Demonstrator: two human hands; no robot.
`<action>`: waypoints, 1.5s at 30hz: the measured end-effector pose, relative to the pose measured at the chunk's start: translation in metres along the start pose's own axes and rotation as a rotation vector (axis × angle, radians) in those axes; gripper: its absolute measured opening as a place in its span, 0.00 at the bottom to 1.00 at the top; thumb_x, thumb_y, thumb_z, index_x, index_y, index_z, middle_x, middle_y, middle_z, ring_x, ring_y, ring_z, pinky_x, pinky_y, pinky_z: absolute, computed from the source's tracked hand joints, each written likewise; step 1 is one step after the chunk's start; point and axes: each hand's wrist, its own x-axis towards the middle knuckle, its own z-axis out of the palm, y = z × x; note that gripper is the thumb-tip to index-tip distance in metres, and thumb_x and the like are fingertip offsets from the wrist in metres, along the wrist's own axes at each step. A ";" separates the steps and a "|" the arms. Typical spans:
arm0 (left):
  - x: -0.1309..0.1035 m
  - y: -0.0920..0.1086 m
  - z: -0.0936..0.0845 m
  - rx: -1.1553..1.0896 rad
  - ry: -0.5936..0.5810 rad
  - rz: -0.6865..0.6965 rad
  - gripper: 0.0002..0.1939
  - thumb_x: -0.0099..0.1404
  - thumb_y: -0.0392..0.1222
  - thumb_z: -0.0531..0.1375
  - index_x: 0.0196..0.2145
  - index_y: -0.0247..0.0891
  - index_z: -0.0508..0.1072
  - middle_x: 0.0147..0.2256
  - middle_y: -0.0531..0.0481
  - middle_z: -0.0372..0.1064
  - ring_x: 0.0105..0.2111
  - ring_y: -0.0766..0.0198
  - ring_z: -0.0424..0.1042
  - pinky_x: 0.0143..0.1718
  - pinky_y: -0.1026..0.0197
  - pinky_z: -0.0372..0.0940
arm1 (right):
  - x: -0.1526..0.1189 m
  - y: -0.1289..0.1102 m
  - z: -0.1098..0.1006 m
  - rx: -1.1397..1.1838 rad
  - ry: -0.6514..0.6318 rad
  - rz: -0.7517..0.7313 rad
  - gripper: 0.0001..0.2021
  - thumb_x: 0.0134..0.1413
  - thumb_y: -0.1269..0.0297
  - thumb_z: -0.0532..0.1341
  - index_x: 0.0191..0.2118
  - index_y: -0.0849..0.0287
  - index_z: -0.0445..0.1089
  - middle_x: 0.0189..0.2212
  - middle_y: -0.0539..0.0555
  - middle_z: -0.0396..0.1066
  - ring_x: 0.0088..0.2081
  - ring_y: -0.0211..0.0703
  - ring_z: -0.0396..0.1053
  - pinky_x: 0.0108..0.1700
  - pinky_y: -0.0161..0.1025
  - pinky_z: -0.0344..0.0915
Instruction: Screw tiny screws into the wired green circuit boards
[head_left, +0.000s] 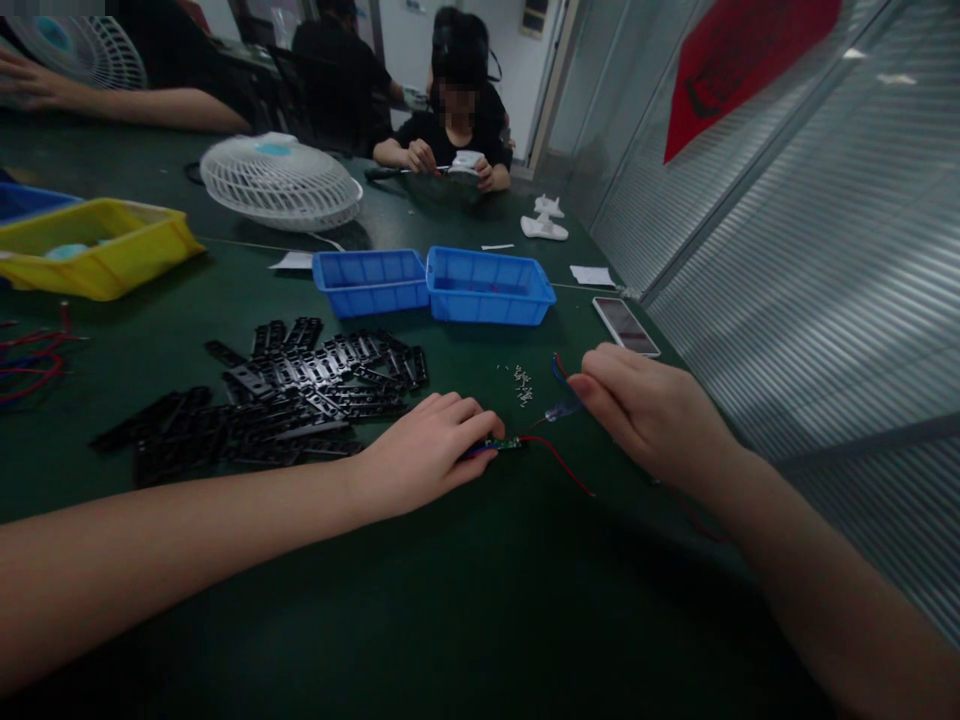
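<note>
2 blue bins [435,285], 1 phone [625,326], 1 fan [281,183].

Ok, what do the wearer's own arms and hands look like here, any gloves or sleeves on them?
Both are bare. The left hand and right hand wear no gloves, and no rings, watch or wristband show. Both forearms are uncovered up to the picture's edge, so no sleeve is visible. Nothing is strapped, taped or marked on either arm.
</note>
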 end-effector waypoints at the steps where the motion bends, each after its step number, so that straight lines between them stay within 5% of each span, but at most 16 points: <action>1: 0.000 0.000 0.000 0.001 0.000 0.002 0.10 0.69 0.44 0.52 0.46 0.41 0.67 0.41 0.48 0.67 0.40 0.58 0.65 0.41 0.55 0.58 | 0.000 0.000 0.001 0.006 -0.024 -0.002 0.16 0.66 0.57 0.46 0.28 0.58 0.60 0.25 0.49 0.61 0.24 0.34 0.57 0.26 0.35 0.50; 4: 0.000 0.001 -0.001 0.001 -0.012 -0.007 0.10 0.69 0.44 0.52 0.46 0.41 0.66 0.41 0.48 0.67 0.40 0.58 0.65 0.41 0.55 0.58 | -0.001 -0.002 0.002 0.060 -0.092 -0.009 0.16 0.65 0.57 0.46 0.30 0.58 0.63 0.25 0.49 0.63 0.25 0.35 0.60 0.27 0.35 0.52; 8: 0.000 0.002 -0.002 -0.002 -0.020 -0.015 0.10 0.69 0.44 0.53 0.46 0.41 0.67 0.41 0.48 0.66 0.40 0.58 0.65 0.42 0.55 0.58 | 0.000 -0.005 0.000 0.184 -0.079 -0.044 0.14 0.64 0.64 0.46 0.47 0.58 0.65 0.42 0.54 0.66 0.37 0.39 0.67 0.36 0.37 0.61; 11: 0.000 0.002 -0.002 0.000 -0.011 -0.008 0.10 0.69 0.44 0.53 0.46 0.41 0.67 0.41 0.48 0.67 0.40 0.58 0.65 0.41 0.55 0.58 | 0.000 -0.005 0.003 0.301 -0.034 -0.078 0.15 0.63 0.69 0.48 0.53 0.59 0.61 0.40 0.55 0.66 0.34 0.37 0.66 0.36 0.36 0.63; 17: 0.000 0.002 -0.002 0.001 -0.015 -0.010 0.11 0.69 0.45 0.52 0.46 0.41 0.67 0.41 0.47 0.67 0.40 0.58 0.65 0.41 0.56 0.58 | -0.004 -0.002 0.017 0.332 0.196 -0.150 0.07 0.61 0.66 0.56 0.44 0.57 0.61 0.35 0.51 0.69 0.25 0.32 0.61 0.25 0.32 0.57; 21: 0.000 0.002 -0.002 -0.009 -0.036 -0.022 0.11 0.69 0.45 0.52 0.47 0.42 0.66 0.42 0.48 0.66 0.42 0.58 0.65 0.42 0.55 0.58 | -0.004 -0.004 0.017 0.194 0.286 -0.047 0.04 0.61 0.62 0.58 0.37 0.57 0.64 0.28 0.49 0.68 0.23 0.32 0.60 0.24 0.33 0.55; 26: 0.000 0.002 -0.001 -0.014 -0.041 -0.027 0.10 0.69 0.45 0.53 0.47 0.42 0.66 0.42 0.48 0.66 0.42 0.58 0.64 0.43 0.55 0.58 | -0.002 -0.006 0.010 0.033 0.184 0.020 0.20 0.62 0.55 0.54 0.21 0.57 0.55 0.15 0.45 0.54 0.17 0.31 0.51 0.22 0.34 0.47; 30: 0.001 0.001 -0.001 -0.017 -0.045 -0.032 0.10 0.69 0.45 0.52 0.46 0.42 0.66 0.42 0.49 0.66 0.42 0.58 0.64 0.43 0.55 0.58 | -0.003 -0.010 0.007 -0.090 0.048 0.048 0.24 0.64 0.52 0.46 0.19 0.58 0.56 0.14 0.48 0.55 0.18 0.34 0.54 0.22 0.36 0.42; 36: 0.001 0.001 -0.001 -0.006 -0.052 -0.027 0.11 0.70 0.45 0.52 0.47 0.42 0.65 0.42 0.49 0.65 0.42 0.58 0.64 0.42 0.55 0.57 | -0.006 -0.018 0.009 0.110 0.006 0.103 0.09 0.58 0.61 0.49 0.42 0.59 0.56 0.28 0.52 0.66 0.25 0.38 0.65 0.24 0.35 0.55; 40: 0.000 0.002 -0.001 -0.003 -0.047 -0.025 0.11 0.70 0.45 0.52 0.47 0.42 0.65 0.42 0.49 0.65 0.42 0.58 0.64 0.43 0.55 0.57 | -0.006 -0.018 0.013 0.216 0.006 0.061 0.09 0.58 0.66 0.47 0.44 0.59 0.49 0.34 0.55 0.66 0.29 0.39 0.68 0.28 0.36 0.61; 45: 0.001 0.002 0.000 -0.007 -0.043 -0.026 0.11 0.70 0.45 0.52 0.47 0.42 0.65 0.42 0.49 0.65 0.42 0.58 0.64 0.43 0.55 0.57 | -0.005 -0.022 0.012 0.197 -0.090 -0.006 0.08 0.63 0.66 0.45 0.47 0.59 0.51 0.29 0.51 0.69 0.24 0.37 0.67 0.25 0.34 0.57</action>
